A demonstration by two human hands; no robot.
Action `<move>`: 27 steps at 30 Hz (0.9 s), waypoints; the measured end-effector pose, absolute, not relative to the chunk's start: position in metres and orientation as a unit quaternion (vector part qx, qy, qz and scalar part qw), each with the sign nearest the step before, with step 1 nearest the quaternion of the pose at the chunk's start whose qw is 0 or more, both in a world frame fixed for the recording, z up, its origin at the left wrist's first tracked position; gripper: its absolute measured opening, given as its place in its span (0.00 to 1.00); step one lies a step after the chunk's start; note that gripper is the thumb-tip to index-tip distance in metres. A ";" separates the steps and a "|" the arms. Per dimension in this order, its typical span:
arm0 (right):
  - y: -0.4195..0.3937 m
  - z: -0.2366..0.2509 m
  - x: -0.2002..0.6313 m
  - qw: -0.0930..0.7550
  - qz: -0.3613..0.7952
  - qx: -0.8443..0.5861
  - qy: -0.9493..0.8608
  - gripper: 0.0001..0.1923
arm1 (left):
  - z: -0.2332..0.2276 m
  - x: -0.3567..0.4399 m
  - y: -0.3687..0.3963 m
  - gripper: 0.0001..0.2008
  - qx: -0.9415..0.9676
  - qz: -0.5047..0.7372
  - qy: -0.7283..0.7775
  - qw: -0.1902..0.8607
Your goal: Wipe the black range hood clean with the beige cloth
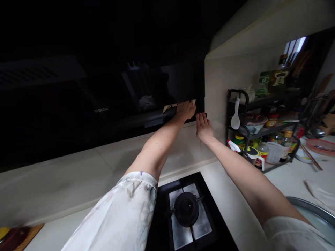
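My left hand (186, 110) reaches up to the lower edge of a black, glossy range hood (104, 80). Under its fingers is a tan cloth or piece of paper (169, 107), pressed on the hood, with edges sticking out on both sides of the hand. Close by on the right, my right hand (204, 128) rests its stretched fingers at the hood's lower right corner, and I see nothing held in it. Below both arms lies a black gas stove (220, 223) with a round burner (186, 209) on a metal plate.
A black rack (247, 108) on the right bears bottles, jars and bowls, and a white rice spoon (235, 115) hangs on it. Chopsticks (311, 157) lie over a dish, near a red-rimmed bowl (320, 146). A metal basin (311, 204) stands at lower right.
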State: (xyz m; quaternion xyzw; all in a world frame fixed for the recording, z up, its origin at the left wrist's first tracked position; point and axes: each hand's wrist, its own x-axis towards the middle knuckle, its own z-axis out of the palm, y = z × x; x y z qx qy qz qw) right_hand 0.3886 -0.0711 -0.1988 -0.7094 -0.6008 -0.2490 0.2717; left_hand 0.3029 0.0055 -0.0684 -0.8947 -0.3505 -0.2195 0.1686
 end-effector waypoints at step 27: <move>-0.066 -0.205 0.394 0.218 -0.285 -0.757 -0.547 0.43 | -0.068 0.254 0.025 0.32 -0.920 -0.202 -0.236 0.239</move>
